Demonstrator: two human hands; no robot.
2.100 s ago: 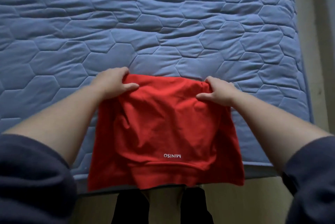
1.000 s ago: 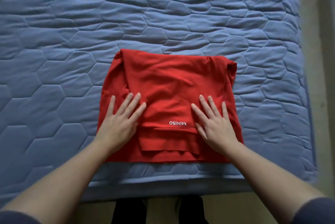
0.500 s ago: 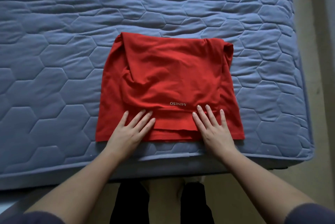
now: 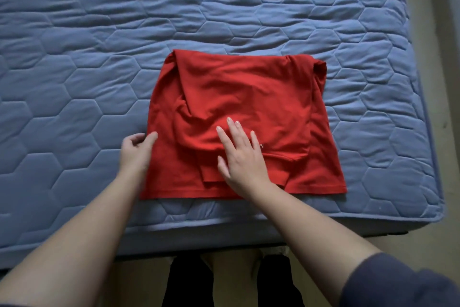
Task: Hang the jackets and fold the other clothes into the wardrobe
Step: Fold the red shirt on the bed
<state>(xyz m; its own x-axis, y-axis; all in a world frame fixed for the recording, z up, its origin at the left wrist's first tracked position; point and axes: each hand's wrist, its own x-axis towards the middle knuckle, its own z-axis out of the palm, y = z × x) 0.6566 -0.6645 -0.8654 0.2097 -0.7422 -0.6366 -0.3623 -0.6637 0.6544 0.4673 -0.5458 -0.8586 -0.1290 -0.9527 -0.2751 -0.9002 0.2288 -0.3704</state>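
A red folded garment (image 4: 249,97) with small white lettering lies flat on the blue quilted mattress (image 4: 99,58), near its front edge. My right hand (image 4: 242,155) lies flat on the middle of the garment with straight fingers, covering most of the lettering. At the garment's left edge, my left hand (image 4: 137,150) has its thumb on top of the red fabric and its fingers curled at the edge, pinching it.
The mattress's right edge (image 4: 428,132) drops to a pale floor (image 4: 445,33). Its front edge runs just below the garment, with my dark-clad legs (image 4: 189,281) standing against it. Wide bare quilt stretches behind and to the left.
Both hands lay flat on the garment's front hem. My right hand has since slid left to the middle, and my left hand has moved to the left edge and taken hold of it.
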